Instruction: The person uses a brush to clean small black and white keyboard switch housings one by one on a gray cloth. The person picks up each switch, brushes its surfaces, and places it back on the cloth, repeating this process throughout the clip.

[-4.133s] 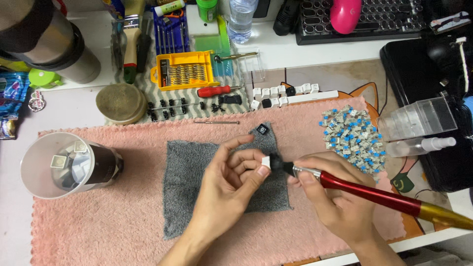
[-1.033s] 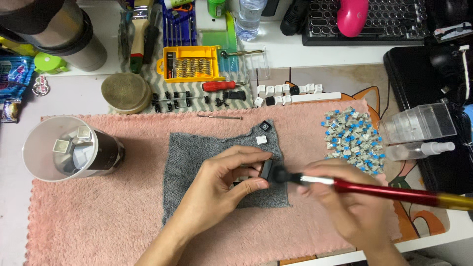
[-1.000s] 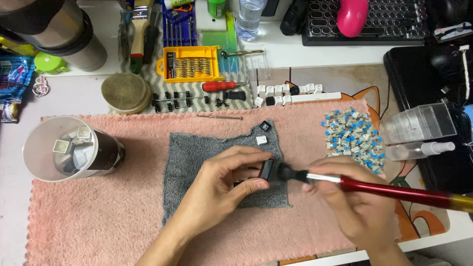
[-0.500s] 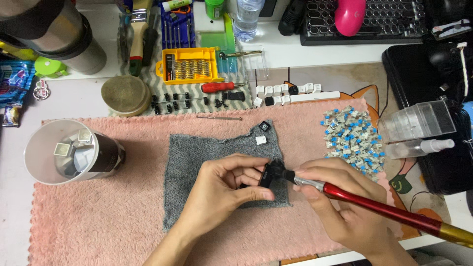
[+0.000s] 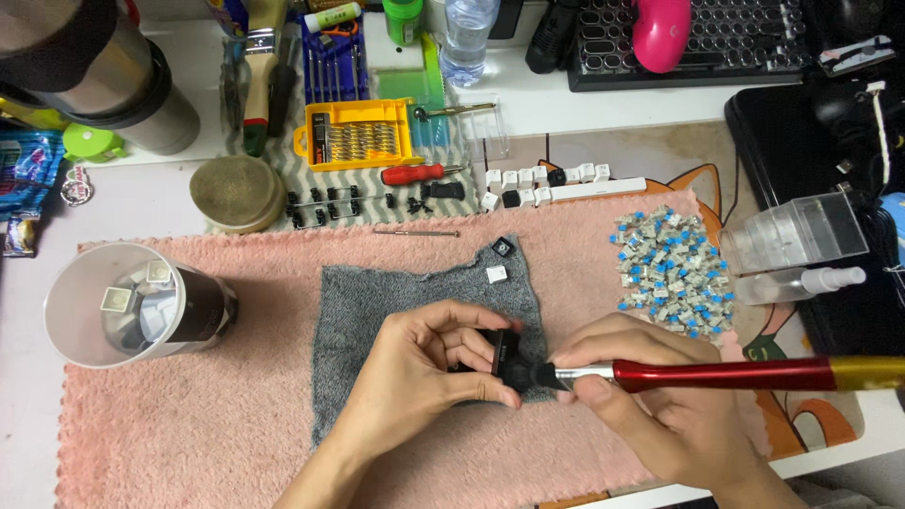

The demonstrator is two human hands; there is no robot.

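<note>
While the left hand (image 5: 424,372) pinches a small black keycap (image 5: 502,351) over the grey cloth (image 5: 358,311), the right hand (image 5: 650,415), at 3 o'clock, grips a red-handled brush (image 5: 716,374) touching it.

A crinkled blue packet (image 5: 26,179) lies at the left edge; a labelled clear bottle (image 5: 468,38) stands top centre.

Single head-worn view, steeply down and close over the pink towel (image 5: 189,424) and cluttered desk (image 5: 660,141).
</note>
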